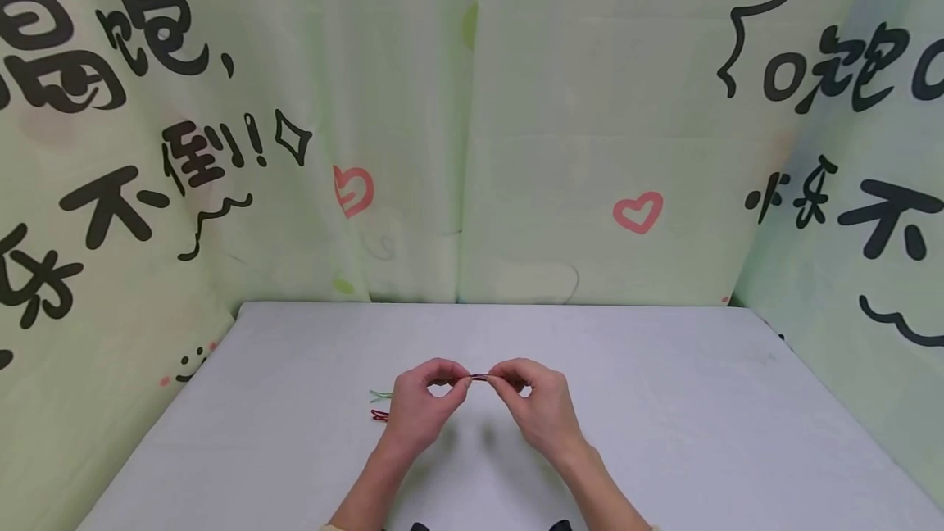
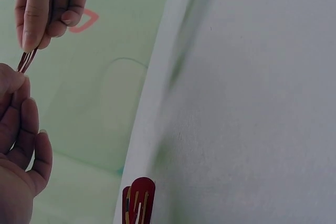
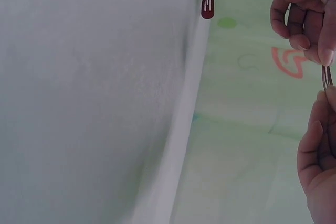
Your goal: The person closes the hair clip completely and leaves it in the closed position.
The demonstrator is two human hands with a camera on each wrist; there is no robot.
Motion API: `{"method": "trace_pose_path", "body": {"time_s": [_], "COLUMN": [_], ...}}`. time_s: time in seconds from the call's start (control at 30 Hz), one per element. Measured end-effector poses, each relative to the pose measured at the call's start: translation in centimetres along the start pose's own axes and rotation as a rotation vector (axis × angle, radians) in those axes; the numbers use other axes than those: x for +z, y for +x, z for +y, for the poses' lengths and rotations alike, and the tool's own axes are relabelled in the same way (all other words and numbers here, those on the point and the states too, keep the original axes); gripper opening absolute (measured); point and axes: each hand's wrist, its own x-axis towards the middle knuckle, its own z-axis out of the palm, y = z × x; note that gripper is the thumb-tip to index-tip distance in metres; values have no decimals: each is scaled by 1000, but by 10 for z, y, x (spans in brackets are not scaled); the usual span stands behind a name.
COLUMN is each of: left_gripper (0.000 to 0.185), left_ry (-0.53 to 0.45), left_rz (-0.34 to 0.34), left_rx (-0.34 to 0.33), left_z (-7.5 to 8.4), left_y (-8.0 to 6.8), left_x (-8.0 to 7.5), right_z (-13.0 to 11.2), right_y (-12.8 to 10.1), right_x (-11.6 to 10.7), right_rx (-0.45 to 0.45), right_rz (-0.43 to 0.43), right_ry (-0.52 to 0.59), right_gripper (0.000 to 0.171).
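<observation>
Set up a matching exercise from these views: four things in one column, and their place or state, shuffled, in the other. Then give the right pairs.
Column one:
1. left hand
2. right hand
3. red hair clip in the hands
4. green hair clip

Column two:
A. lies on the white table, left of the hands
B. pinches the clip's right end
C. held up off the table between both hands
D. pinches the clip's left end

Pairs: 1-D, 2-B, 3-C, 4-A
</observation>
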Motion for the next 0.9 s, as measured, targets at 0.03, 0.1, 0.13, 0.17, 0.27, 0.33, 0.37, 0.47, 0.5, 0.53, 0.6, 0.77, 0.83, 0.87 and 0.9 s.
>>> {"method": "trace_pose_path", "body": {"time_s": [0.03,0.1,0.13,0.17,0.27,0.33,0.37,0.47,0.5,0.53,0.6,0.77,0.83,0.87,0.9], "left_gripper": [6,6,7,7,7,8,8,7,7,6,6,7,7,7,7], "left_ry": [-2,-4,-5,-8,-13,-13,-13,-15,-17,-20,-30,-56,-58,-58,-56], "left_rz": [0,-1,-3,-3,-1,1,2,0,-2,-4,-10,-28,-39,-45,-51], "left_rx": [2,0,-2,-4,-21,-36,-47,-68,-72,-71,-75,-82,-79,-76,-72], "left_z": [0,0,0,0,1,1,1,2,2,2,3,5,5,4,4], "left_y": [0,0,0,0,0,1,1,1,1,1,1,2,2,2,2], "left_x": [0,0,0,0,0,0,0,0,0,0,-1,-2,-3,-3,-4], "right_z": [1,2,3,5,8,10,10,12,12,12,12,13,14,14,15], "right_y": [0,0,0,0,0,0,0,0,0,0,0,1,1,2,2], "right_x": [0,1,1,1,1,1,1,0,0,0,0,-2,-2,-3,-3], "right_rx": [-7,-33,-50,-70,-143,-189,-210,-249,-256,-259,-262,-271,-276,-276,-275], "right_rz": [1,3,4,4,1,-2,-3,-2,-1,-1,0,-2,-4,-4,-6], "right_ry": [-1,-6,-7,-7,5,18,24,25,20,13,-2,-13,-12,-11,-11], "right_gripper": [19,19,20,20,24,28,30,34,34,34,33,32,32,32,32]}}
